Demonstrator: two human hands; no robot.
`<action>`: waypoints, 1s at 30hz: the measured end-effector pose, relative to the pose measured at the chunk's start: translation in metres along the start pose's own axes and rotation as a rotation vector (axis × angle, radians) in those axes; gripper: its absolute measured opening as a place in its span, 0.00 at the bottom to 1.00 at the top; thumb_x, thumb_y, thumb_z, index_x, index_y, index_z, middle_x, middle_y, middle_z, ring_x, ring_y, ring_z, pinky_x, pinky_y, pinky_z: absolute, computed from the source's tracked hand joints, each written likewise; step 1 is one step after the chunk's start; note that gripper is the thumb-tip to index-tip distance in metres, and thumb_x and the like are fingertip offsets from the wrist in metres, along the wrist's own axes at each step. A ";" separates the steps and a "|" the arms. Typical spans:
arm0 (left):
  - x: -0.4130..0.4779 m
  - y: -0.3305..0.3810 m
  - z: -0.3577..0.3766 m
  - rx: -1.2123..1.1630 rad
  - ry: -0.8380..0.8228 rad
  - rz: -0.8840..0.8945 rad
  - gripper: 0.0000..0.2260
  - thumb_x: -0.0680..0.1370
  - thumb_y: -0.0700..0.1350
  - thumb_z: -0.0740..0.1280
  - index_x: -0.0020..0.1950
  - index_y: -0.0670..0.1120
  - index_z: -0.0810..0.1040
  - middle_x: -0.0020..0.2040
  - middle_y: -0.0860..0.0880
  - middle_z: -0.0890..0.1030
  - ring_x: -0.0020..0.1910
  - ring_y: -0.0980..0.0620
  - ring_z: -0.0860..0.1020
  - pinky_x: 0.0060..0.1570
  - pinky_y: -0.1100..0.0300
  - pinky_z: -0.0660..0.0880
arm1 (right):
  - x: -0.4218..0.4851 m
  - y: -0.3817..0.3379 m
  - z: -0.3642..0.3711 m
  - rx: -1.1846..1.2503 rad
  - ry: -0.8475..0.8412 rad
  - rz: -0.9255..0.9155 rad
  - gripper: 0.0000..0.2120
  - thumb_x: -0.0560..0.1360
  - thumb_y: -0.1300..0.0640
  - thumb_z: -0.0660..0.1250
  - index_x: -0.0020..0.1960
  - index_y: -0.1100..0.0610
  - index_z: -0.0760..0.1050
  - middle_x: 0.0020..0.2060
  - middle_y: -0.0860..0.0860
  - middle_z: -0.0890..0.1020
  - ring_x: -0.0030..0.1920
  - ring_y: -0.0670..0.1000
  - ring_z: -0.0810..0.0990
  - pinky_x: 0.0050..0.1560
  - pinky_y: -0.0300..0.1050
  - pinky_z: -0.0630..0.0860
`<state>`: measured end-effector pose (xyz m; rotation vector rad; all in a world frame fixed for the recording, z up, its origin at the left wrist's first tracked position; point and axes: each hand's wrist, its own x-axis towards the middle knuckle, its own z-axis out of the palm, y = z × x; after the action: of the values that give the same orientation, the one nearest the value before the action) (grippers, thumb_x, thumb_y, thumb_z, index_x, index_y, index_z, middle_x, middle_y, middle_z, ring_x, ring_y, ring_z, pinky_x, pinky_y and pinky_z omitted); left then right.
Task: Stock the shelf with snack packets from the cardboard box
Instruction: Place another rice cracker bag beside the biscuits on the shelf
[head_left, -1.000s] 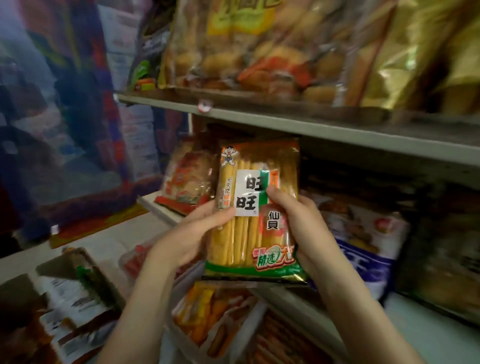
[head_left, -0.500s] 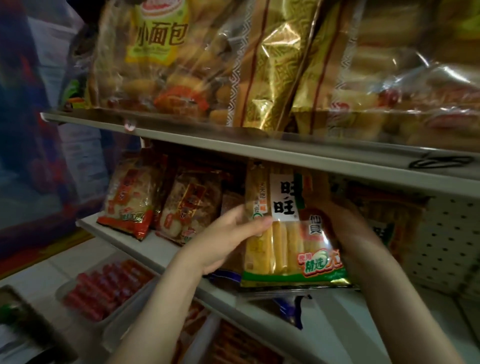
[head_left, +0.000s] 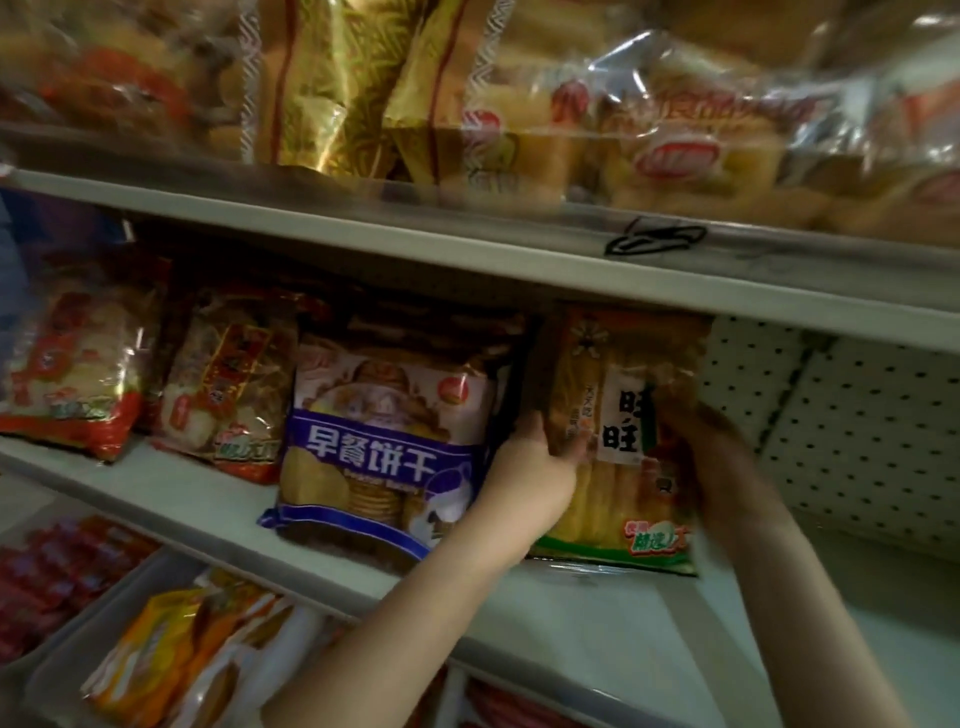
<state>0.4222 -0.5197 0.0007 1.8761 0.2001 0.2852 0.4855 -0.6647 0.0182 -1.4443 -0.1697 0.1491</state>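
Observation:
A yellow rice-cracker packet (head_left: 618, 447) with a white label and green bottom band stands upright on the middle shelf (head_left: 613, 603), under the upper shelf board. My left hand (head_left: 535, 467) grips its left edge and my right hand (head_left: 727, 457) grips its right side. A purple-and-white biscuit packet (head_left: 384, 452) stands just to its left, close to my left hand. The cardboard box is out of view.
Red-and-clear snack packets (head_left: 78, 374) fill the shelf's left part. White pegboard (head_left: 841, 431) backs the bare right part. The upper shelf (head_left: 467, 249) holds several bread bags. Below, plastic trays (head_left: 171, 649) hold orange and red packets.
The view swung right and both hands carried the yellow packet right and deeper into the middle shelf, past the purple biscuit packet, until its bottom edge reached the shelf board.

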 end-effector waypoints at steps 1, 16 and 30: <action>0.006 -0.003 0.005 0.047 0.013 -0.020 0.21 0.80 0.51 0.60 0.73 0.50 0.63 0.67 0.47 0.73 0.61 0.47 0.75 0.58 0.54 0.75 | 0.003 0.005 -0.004 -0.039 0.024 0.007 0.15 0.77 0.52 0.64 0.59 0.60 0.75 0.48 0.58 0.85 0.45 0.56 0.85 0.42 0.50 0.80; 0.037 -0.027 0.043 -0.094 0.061 -0.130 0.26 0.81 0.55 0.56 0.75 0.46 0.56 0.71 0.44 0.66 0.68 0.45 0.68 0.66 0.50 0.67 | 0.026 0.040 0.002 -0.349 0.233 -0.057 0.24 0.72 0.59 0.72 0.63 0.59 0.65 0.56 0.55 0.79 0.53 0.54 0.81 0.45 0.48 0.79; 0.004 -0.016 0.016 0.438 0.197 0.624 0.26 0.79 0.41 0.61 0.76 0.45 0.58 0.74 0.43 0.63 0.74 0.46 0.61 0.72 0.49 0.61 | -0.011 0.045 0.058 -0.710 0.618 -0.798 0.37 0.72 0.58 0.72 0.74 0.66 0.58 0.68 0.65 0.65 0.68 0.61 0.62 0.69 0.59 0.58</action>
<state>0.4312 -0.5279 -0.0192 2.3114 -0.2196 0.9137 0.4631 -0.6049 -0.0195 -1.9329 -0.2909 -1.0950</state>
